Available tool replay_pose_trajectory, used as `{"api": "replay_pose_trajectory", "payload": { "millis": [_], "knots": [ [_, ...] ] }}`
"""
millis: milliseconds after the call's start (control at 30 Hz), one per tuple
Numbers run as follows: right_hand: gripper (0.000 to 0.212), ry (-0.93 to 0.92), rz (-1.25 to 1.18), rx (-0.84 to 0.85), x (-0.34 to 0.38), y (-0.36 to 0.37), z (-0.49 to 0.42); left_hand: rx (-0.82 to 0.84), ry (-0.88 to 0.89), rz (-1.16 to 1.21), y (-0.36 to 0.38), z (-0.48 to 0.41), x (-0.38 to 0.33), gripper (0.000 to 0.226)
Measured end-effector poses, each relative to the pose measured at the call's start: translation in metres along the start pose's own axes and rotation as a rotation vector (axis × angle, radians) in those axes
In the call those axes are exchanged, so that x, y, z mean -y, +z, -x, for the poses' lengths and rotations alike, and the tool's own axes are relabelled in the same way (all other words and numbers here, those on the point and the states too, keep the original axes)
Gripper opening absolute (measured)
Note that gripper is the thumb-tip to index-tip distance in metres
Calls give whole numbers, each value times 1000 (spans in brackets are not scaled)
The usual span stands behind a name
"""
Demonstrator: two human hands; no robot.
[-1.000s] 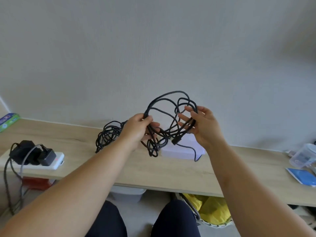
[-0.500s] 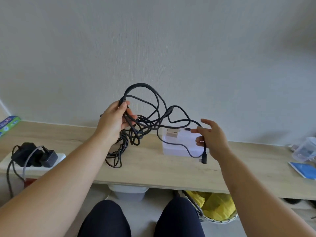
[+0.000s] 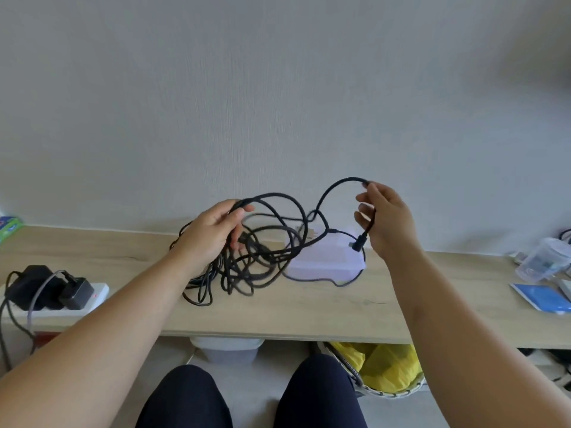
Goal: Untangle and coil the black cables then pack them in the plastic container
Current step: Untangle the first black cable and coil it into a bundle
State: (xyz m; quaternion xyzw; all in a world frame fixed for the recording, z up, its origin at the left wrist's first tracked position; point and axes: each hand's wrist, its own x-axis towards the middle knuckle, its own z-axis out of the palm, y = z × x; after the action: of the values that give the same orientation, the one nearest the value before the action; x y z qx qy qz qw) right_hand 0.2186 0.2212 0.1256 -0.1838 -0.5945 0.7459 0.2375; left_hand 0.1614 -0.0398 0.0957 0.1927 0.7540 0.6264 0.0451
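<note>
A tangle of black cables (image 3: 256, 257) hangs over the wooden shelf (image 3: 309, 307), its lower loops lying on the wood. My left hand (image 3: 210, 233) grips the upper loops of the tangle. My right hand (image 3: 386, 220) holds one cable end, raised to the right, with the angled plug (image 3: 360, 244) hanging below the fingers and a loop arching above them. The pale lidded plastic container (image 3: 327, 262) stands on the shelf behind and below the cables, between my hands.
A white power strip (image 3: 61, 301) with black chargers lies at the left. A clear plastic cup (image 3: 540, 262) and a blue packet (image 3: 537, 296) are at the right. Under the shelf stand a basket with yellow cloth (image 3: 386, 369) and a grey tub (image 3: 225, 347).
My right hand has drawn one cable end out of the tangle, to the right and up. My left hand has lowered the bundle, so its loops now lie on the shelf.
</note>
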Motion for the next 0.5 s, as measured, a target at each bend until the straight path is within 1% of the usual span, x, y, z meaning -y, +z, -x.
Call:
{"api": "replay_pose_trajectory", "payload": {
  "millis": [100,167,233,333,400,500],
  "knots": [
    [12,-35,-15,-72,7,-1,-8,-20,-32,46,-3,2,-2,22],
    [11,-38,70,-62,8,-2,-14,-12,-61,91,-6,2,-4,23],
    [10,-39,213,-45,4,-6,-20,-16,-58,167,-7,-1,-5,25],
    [12,-45,370,-50,-7,-13,-24,-84,-81,277,-6,-7,-8,23],
    [13,-50,425,-27,-14,-14,-22,-106,-116,387,-2,-8,-13,22],
    [15,-64,436,17,-20,-11,-18,-60,-144,568,0,-9,-21,20]
  ]
}}
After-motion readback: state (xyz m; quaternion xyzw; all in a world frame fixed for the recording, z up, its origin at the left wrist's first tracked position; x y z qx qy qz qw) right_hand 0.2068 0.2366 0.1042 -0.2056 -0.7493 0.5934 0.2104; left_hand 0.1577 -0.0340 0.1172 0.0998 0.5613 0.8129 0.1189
